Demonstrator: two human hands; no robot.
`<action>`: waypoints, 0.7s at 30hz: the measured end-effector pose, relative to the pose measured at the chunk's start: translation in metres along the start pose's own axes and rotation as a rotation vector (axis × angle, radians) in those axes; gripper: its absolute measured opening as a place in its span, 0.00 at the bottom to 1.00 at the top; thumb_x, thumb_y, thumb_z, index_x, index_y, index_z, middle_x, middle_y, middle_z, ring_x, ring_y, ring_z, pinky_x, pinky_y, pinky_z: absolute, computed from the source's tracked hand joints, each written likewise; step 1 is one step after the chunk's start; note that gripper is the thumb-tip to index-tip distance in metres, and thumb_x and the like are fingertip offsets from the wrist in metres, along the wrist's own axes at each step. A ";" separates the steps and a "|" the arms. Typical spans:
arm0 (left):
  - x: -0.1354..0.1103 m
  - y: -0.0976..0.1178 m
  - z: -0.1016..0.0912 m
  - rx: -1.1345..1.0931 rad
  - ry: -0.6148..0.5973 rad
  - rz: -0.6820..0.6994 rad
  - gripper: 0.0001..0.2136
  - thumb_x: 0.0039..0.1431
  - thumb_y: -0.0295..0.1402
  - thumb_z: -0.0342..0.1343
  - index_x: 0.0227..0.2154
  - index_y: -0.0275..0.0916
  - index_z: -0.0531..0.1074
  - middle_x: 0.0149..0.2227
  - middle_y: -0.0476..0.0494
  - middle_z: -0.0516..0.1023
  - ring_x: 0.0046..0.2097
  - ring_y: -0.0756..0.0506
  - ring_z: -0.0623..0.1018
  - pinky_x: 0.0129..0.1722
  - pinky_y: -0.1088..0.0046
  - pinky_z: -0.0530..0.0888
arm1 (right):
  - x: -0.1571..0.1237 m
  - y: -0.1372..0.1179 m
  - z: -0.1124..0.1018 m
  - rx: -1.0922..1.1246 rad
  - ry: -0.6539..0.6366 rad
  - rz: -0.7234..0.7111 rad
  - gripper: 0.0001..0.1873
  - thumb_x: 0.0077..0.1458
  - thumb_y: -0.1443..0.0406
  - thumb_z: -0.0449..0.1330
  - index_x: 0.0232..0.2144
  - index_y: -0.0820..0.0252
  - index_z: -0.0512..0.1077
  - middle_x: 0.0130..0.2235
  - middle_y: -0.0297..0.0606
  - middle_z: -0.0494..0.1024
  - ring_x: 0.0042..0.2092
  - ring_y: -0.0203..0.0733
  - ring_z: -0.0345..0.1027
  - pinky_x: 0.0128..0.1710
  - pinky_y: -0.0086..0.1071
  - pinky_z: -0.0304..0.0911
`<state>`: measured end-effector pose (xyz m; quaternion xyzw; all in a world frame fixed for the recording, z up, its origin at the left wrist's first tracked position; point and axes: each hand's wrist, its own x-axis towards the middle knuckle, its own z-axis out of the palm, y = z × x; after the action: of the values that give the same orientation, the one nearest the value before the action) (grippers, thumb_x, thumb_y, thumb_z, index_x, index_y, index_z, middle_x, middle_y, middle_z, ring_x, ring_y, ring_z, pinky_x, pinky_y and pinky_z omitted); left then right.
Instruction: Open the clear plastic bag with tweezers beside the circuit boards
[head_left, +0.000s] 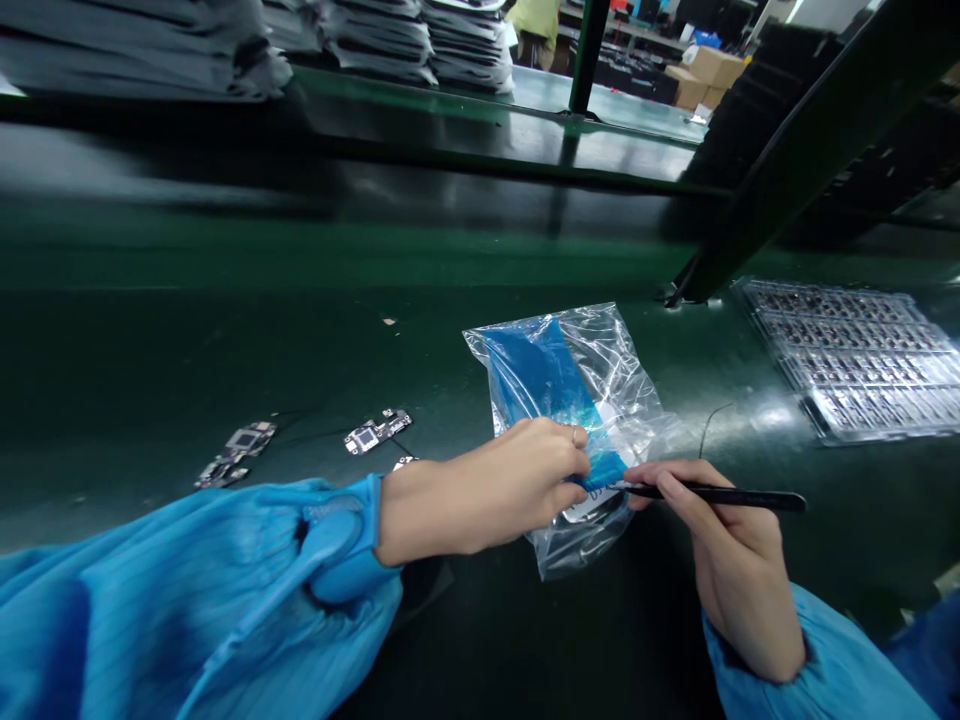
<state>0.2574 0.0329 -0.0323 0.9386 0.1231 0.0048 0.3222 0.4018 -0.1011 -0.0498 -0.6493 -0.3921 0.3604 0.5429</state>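
A clear plastic bag [626,375] lies on the dark green table with a bright blue sheet [536,370] in or on it; I cannot tell which. My left hand [510,485] reaches across the bag, its fingers curled down against the lower part of the blue sheet, and the fingertips are partly hidden. From the right, my right hand [724,530] grips a pair of black tweezers [739,496]. Their tips touch or nearly touch a white label with print [592,502] beside the left fingers. To the left lie small circuit boards [377,432], one partly covered by my left wrist.
Another circuit board [238,452] lies farther left. At right is a clear tray [862,360] holding rows of small parts. A dark slanted post [757,190] rises behind the bag. Stacks of grey packets [382,40] stand on the back shelf, with a person [536,25] beyond.
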 end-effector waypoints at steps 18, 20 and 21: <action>0.001 0.015 0.006 0.238 -0.074 -0.087 0.08 0.56 0.20 0.46 0.30 0.32 0.71 0.35 0.40 0.71 0.35 0.43 0.71 0.30 0.69 0.68 | -0.002 0.002 0.000 -0.002 0.017 -0.028 0.07 0.56 0.63 0.57 0.30 0.55 0.76 0.34 0.35 0.77 0.36 0.43 0.69 0.36 0.35 0.64; 0.000 0.017 0.006 0.289 -0.091 -0.096 0.09 0.53 0.18 0.47 0.33 0.32 0.70 0.38 0.38 0.71 0.36 0.42 0.71 0.29 0.69 0.69 | -0.003 0.001 -0.001 0.005 0.007 -0.009 0.07 0.56 0.63 0.57 0.30 0.55 0.76 0.34 0.35 0.76 0.36 0.42 0.69 0.37 0.34 0.64; 0.000 0.018 0.006 0.327 -0.100 -0.088 0.11 0.51 0.17 0.48 0.35 0.32 0.70 0.40 0.37 0.71 0.37 0.42 0.71 0.29 0.69 0.69 | -0.004 0.001 -0.001 0.005 0.006 0.002 0.07 0.56 0.63 0.57 0.31 0.55 0.75 0.34 0.35 0.76 0.37 0.43 0.69 0.37 0.34 0.64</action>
<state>0.2618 0.0154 -0.0265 0.9713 0.1471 -0.0759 0.1708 0.4016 -0.1051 -0.0507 -0.6493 -0.3889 0.3600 0.5455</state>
